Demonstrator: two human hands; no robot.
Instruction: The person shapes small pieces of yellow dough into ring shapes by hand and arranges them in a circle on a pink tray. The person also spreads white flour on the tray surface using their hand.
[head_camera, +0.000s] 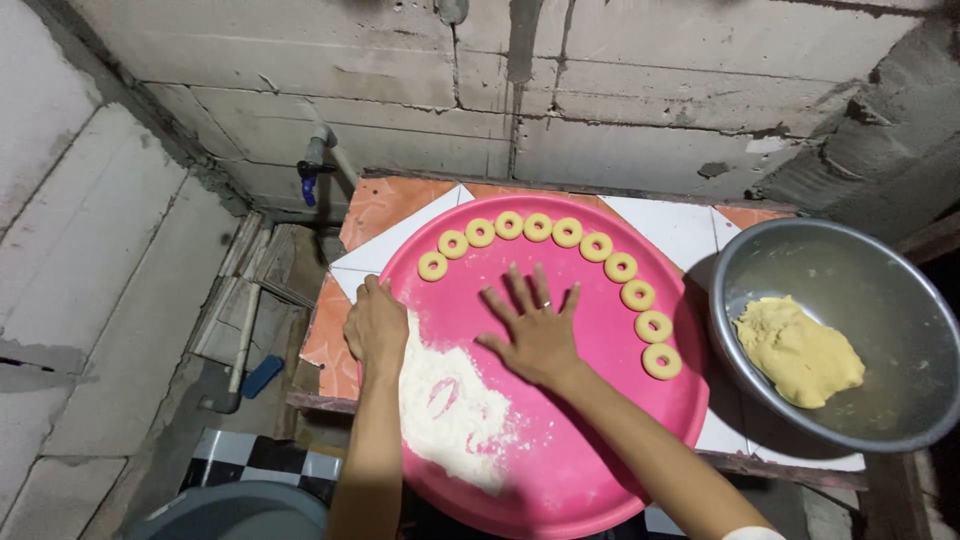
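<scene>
On the round pink plastic tray (600, 440), ten pale dough rings (567, 232) arc along its far rim. The right hand (535, 330) presses flat, fingers spread, mid-tray; the left hand (376, 325) rests curled at its left edge beside white flour (450, 410). Right of the tray, a yellow dough lump (797, 352) remains unshaped in the steel bowl (900, 270).

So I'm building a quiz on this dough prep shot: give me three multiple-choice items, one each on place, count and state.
1. Where is the lump of yellow dough?
A in the metal bowl
B on the tray
C on the floor

2. How many dough rings are there?
A six
B ten
C fourteen

3. How is the right hand?
A fisted
B flat, fingers spread
C holding a ring

A: the lump of yellow dough sits in the round metal bowl.
B: ten ring-shaped dough pieces arc along the round pink plastic tray.
B: the right hand lies open on the tray.
</scene>
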